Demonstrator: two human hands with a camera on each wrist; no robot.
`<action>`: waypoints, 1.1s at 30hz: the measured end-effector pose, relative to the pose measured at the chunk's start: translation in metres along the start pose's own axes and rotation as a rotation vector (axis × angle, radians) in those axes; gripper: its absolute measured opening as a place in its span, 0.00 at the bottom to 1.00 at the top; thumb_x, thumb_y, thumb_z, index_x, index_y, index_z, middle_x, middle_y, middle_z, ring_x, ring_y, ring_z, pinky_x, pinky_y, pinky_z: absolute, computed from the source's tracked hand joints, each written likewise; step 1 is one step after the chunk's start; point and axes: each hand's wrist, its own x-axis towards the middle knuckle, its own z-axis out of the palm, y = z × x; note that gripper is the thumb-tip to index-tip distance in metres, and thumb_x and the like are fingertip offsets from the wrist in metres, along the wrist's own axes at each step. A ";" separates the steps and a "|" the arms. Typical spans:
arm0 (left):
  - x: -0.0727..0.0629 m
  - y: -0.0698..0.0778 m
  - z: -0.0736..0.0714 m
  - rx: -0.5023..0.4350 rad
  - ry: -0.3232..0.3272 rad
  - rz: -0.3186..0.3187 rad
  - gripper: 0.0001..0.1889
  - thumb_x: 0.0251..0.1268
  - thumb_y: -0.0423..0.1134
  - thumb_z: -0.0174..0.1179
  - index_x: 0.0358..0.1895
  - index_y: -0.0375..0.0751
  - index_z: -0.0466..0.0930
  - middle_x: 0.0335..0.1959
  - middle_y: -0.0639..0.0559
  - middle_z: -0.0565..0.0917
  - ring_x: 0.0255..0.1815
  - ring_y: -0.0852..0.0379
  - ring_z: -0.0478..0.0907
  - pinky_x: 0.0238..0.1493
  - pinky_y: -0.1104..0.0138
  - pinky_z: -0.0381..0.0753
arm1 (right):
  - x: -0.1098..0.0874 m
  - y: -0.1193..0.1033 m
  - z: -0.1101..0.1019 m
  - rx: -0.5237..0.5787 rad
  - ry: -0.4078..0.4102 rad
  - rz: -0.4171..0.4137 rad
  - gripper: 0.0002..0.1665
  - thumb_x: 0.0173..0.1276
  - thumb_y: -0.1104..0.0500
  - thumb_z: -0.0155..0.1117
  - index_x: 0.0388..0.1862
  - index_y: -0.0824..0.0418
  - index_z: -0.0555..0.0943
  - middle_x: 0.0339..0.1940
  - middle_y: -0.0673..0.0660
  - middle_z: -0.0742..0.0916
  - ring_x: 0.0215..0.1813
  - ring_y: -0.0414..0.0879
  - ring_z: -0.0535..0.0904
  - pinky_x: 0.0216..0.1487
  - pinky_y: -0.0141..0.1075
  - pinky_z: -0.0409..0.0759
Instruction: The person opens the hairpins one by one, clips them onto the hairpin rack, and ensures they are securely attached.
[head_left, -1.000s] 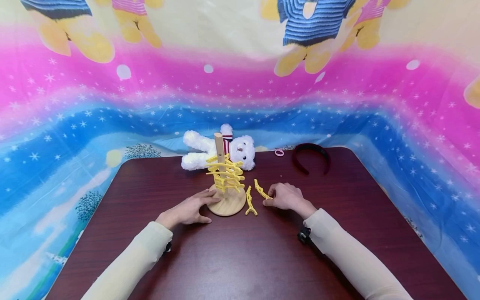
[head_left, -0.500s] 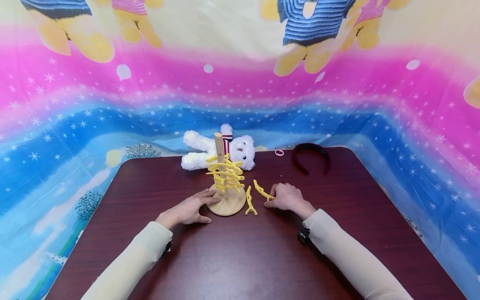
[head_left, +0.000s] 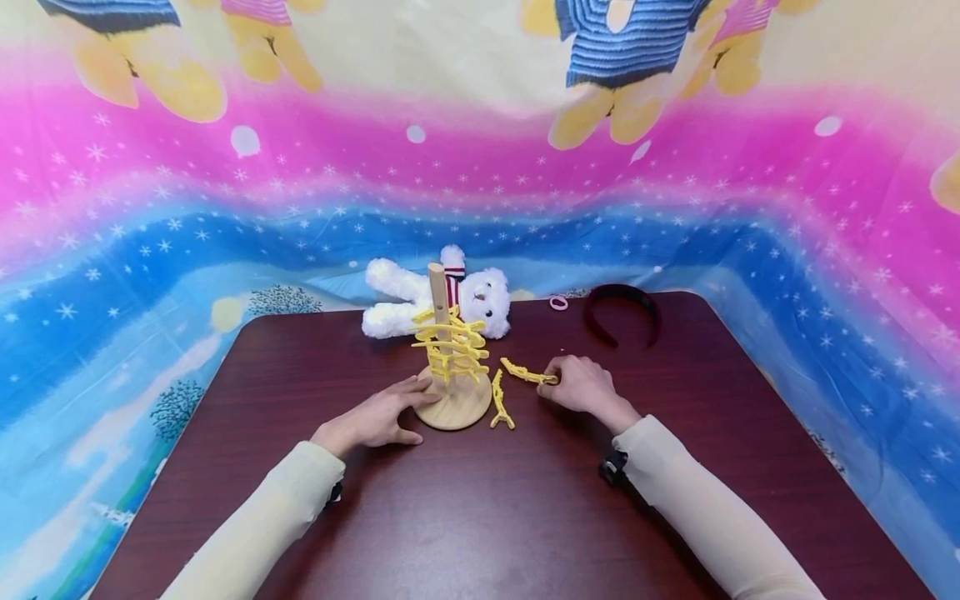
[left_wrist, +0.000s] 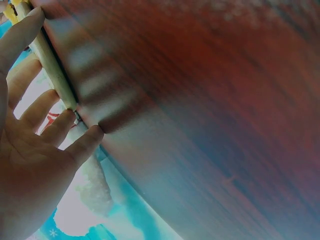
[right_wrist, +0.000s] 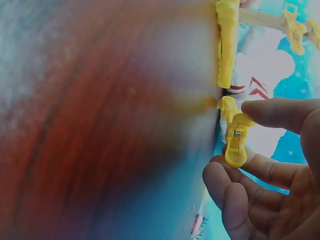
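Note:
My right hand (head_left: 581, 383) pinches the handle end of a long yellow hair clip (head_left: 528, 372) between thumb and fingers. The right wrist view shows the metal spring of this clip (right_wrist: 236, 135). A second yellow hair clip (head_left: 501, 400) lies on the table between that hand and a wooden stand (head_left: 452, 415). Several more yellow clips (head_left: 450, 354) hang on the stand's post. At the left of the round base, my left hand (head_left: 371, 417) rests its fingers on the rim, with its thumb apart. In the left wrist view, the spread fingers (left_wrist: 57, 127) line the base edge.
A white teddy bear (head_left: 483, 300) lies on its side behind the stand. Near the back edge of the dark red table (head_left: 480, 517) are a pink hair tie (head_left: 558, 303) and a dark red headband (head_left: 622, 292). A patterned cloth hangs behind.
My right hand has moved slightly away and to the right. The hair clip in it has swung flatter, its far end shifting left. The left hand has stayed on the base.

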 end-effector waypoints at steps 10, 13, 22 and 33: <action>0.000 -0.001 -0.001 -0.002 0.004 -0.004 0.39 0.54 0.42 0.75 0.72 0.45 0.71 0.78 0.38 0.62 0.80 0.36 0.55 0.75 0.44 0.63 | -0.004 0.000 -0.018 0.070 0.098 -0.052 0.20 0.60 0.41 0.71 0.45 0.51 0.88 0.39 0.52 0.89 0.33 0.46 0.80 0.27 0.38 0.75; 0.000 -0.001 0.000 0.001 0.004 -0.004 0.39 0.54 0.42 0.75 0.72 0.45 0.71 0.78 0.38 0.62 0.80 0.36 0.55 0.75 0.44 0.63 | -0.006 0.000 -0.023 0.089 0.126 -0.074 0.19 0.61 0.42 0.71 0.45 0.51 0.89 0.37 0.51 0.90 0.32 0.45 0.79 0.27 0.38 0.74; 0.000 -0.002 0.002 0.001 -0.002 -0.004 0.39 0.54 0.43 0.74 0.72 0.46 0.70 0.79 0.40 0.61 0.80 0.37 0.54 0.74 0.45 0.64 | -0.011 -0.008 -0.043 0.089 0.201 -0.159 0.18 0.62 0.42 0.70 0.44 0.51 0.89 0.37 0.50 0.90 0.32 0.44 0.80 0.31 0.39 0.76; 0.000 -0.005 0.003 0.002 -0.001 0.001 0.40 0.55 0.44 0.74 0.73 0.47 0.69 0.79 0.41 0.61 0.81 0.37 0.53 0.74 0.44 0.65 | -0.018 -0.027 -0.074 0.111 0.256 -0.266 0.17 0.63 0.45 0.71 0.45 0.54 0.89 0.32 0.50 0.89 0.31 0.42 0.79 0.34 0.38 0.76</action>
